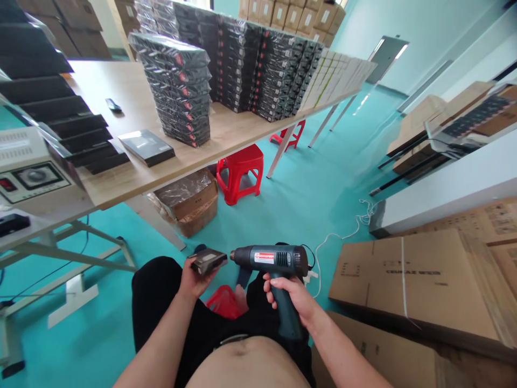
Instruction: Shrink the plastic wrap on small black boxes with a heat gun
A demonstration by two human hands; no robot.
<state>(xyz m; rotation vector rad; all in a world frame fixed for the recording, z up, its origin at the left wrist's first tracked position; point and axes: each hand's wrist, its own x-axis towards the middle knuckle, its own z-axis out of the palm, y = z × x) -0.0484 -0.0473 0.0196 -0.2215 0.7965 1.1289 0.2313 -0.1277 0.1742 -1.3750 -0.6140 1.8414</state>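
My left hand (193, 281) is closed around a small dark box (209, 261), held over my lap with its top face tilted up. Its fingers lie mostly under and behind the box. In my right hand (291, 296) is a dark heat gun (269, 257), gripped by its handle and level. The metal nozzle points left at the box's right end, a short gap away. A similar flat box (146, 147) in clear film lies alone near the table edge, beside a tall stack of film-wrapped boxes (177, 89).
The wooden table (226, 126) carries more wrapped stacks and a machine (36, 172) with a dial at left. Red stools (241, 170) and an open carton (189, 199) stand beneath. Large cartons (412, 275) rise close at my right; a white cord (339, 237) trails over the floor.
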